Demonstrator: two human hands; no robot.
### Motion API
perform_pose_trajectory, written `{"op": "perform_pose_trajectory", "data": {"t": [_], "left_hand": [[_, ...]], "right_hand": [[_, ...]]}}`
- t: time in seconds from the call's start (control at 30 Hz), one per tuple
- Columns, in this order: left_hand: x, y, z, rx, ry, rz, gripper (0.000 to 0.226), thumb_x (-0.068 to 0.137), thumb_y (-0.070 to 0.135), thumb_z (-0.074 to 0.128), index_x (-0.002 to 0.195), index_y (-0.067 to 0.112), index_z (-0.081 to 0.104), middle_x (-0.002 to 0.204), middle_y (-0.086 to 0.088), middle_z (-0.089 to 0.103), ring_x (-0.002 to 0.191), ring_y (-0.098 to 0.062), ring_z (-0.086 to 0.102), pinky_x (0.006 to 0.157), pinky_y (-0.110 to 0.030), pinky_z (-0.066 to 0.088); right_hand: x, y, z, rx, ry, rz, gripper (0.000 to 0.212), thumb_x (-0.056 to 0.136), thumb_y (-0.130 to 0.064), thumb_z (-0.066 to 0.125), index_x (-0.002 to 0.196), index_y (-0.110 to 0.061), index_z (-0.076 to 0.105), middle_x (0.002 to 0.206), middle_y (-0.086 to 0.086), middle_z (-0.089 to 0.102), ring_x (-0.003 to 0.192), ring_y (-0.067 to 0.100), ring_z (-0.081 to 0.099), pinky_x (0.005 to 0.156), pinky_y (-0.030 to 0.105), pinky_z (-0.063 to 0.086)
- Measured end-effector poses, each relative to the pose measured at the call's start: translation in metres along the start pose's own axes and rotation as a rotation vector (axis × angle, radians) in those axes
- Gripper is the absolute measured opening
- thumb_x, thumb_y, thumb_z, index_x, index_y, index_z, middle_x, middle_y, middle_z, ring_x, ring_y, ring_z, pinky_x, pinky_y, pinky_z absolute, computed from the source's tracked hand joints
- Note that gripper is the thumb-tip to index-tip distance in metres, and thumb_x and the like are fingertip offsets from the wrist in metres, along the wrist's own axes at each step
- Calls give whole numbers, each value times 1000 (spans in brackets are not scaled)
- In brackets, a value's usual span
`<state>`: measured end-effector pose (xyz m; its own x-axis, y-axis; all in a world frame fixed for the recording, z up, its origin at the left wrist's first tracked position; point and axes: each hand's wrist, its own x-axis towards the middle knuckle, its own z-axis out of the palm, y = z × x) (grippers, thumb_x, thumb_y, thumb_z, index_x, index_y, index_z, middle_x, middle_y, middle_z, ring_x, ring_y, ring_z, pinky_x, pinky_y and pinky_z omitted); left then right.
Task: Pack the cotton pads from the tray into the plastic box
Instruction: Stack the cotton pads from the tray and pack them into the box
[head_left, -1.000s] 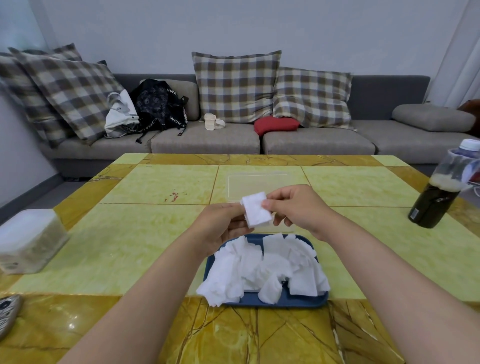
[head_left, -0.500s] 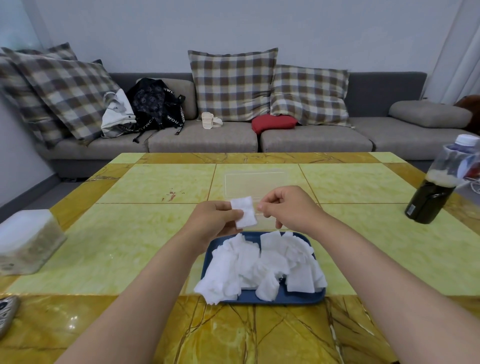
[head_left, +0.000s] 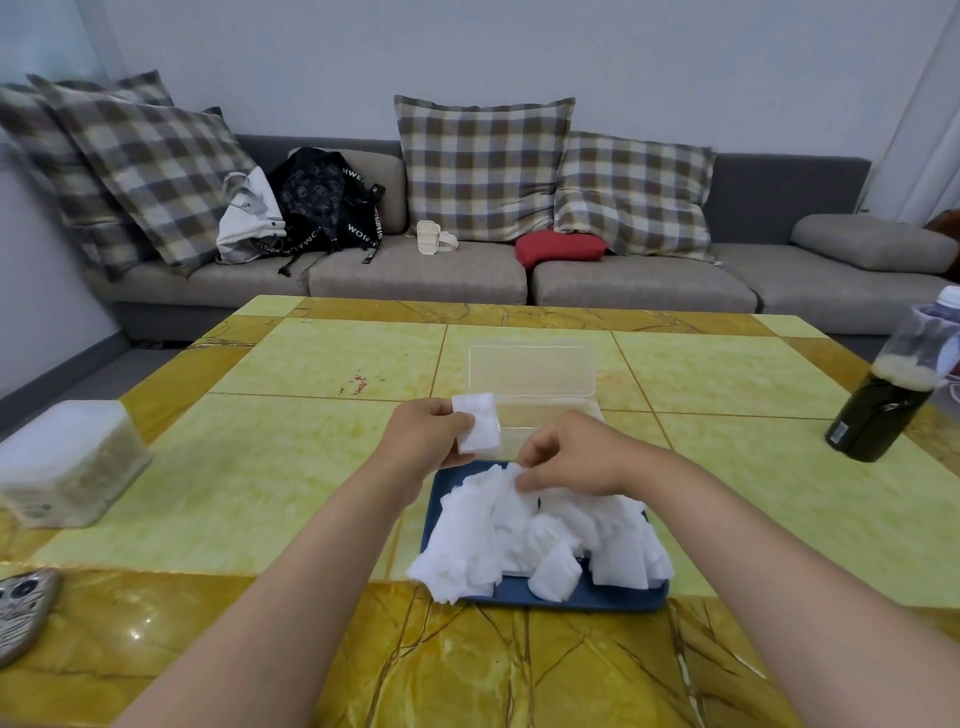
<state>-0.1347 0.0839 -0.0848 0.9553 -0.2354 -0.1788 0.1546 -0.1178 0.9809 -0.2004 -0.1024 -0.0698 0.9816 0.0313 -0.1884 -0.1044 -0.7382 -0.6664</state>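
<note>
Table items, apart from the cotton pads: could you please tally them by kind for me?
Tray: 1
Plastic box: 1
Bottle: 1
White tub: 1
Phone: 1
Total: 5

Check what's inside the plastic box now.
No pads show in the visible part of the box; its near side is hidden behind the pad in the left hand and the right hand.
</note>
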Motion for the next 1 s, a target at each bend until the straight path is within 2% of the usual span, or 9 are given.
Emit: {"op": "perform_pose_trajectory", "data": {"t": [0.07, 0.13, 0.23, 0.33, 0.43, 0.6, 0.73, 0.8, 1.0], "left_hand": [[0, 0, 1, -9, -3, -8, 14, 96, 7, 59, 103, 2, 70, 105, -18, 73, 92, -29, 73, 70, -29, 63], [0, -1, 4, -23, -11, -19, 17, 97, 10, 60, 105, 1, 70, 105, -19, 73, 90, -29, 74, 70, -30, 63], [-3, 0, 10, -29, -66, -26, 20, 95, 11, 64, 102, -6, 71, 106, -26, 72, 89, -31, 75, 70, -31, 63], [-8, 2, 17, -60, -176, -42, 18, 94, 10, 66, 101, -6, 72, 101, -23, 75, 87, -29, 76, 73, -32, 63], [-11, 4, 23, -94, -252, -54, 19, 95, 12, 66, 104, -4, 73, 98, -19, 77, 91, -28, 76, 77, -33, 63], [-13, 4, 27, -132, -289, -71, 20, 95, 11, 63, 107, -3, 72, 101, -19, 77, 90, -27, 75, 77, -32, 62], [-15, 5, 28, -122, -313, -74, 23, 96, 15, 63, 108, -3, 72, 103, -22, 76, 97, -32, 73, 77, -33, 63], [-15, 5, 27, -88, -312, -74, 23, 97, 14, 62, 108, -4, 71, 102, -23, 75, 95, -32, 73, 78, -34, 63], [-15, 5, 23, -26, -284, -79, 22, 95, 11, 64, 108, -6, 72, 99, -22, 76, 98, -33, 74, 73, -30, 63]], "right_hand": [[-4, 1, -8, 101, 39, 4, 5, 87, -20, 77, 91, -17, 78, 86, -8, 76, 77, 3, 67, 65, 13, 47], [-7, 2, -15, 235, 106, -2, 4, 91, -13, 72, 90, -13, 76, 81, -4, 75, 70, 5, 69, 56, 12, 47], [-10, 0, -25, 373, 207, -49, 9, 95, -10, 67, 94, -11, 75, 76, 1, 72, 60, 9, 65, 56, 20, 49], [-11, -3, -28, 393, 205, -115, 10, 94, -10, 68, 98, -12, 77, 75, -1, 73, 59, 8, 61, 56, 23, 48], [-11, -7, -26, 366, 210, -130, 12, 92, -5, 70, 100, -10, 77, 74, -2, 71, 51, 2, 56, 54, 21, 47], [-7, -6, -23, 307, 298, -103, 13, 87, -6, 75, 99, -9, 76, 70, -1, 68, 43, -2, 54, 48, 15, 45], [-2, -2, -17, 169, 341, -100, 13, 83, -10, 80, 94, -16, 76, 72, -1, 67, 50, 3, 59, 52, 17, 48], [-1, -1, -15, 143, 355, -113, 14, 81, -10, 81, 92, -18, 77, 74, -1, 66, 52, 5, 59, 51, 13, 45], [-1, -5, -15, 93, 378, -193, 18, 78, -11, 83, 91, -22, 77, 83, 5, 69, 55, -2, 51, 56, 11, 46]]}}
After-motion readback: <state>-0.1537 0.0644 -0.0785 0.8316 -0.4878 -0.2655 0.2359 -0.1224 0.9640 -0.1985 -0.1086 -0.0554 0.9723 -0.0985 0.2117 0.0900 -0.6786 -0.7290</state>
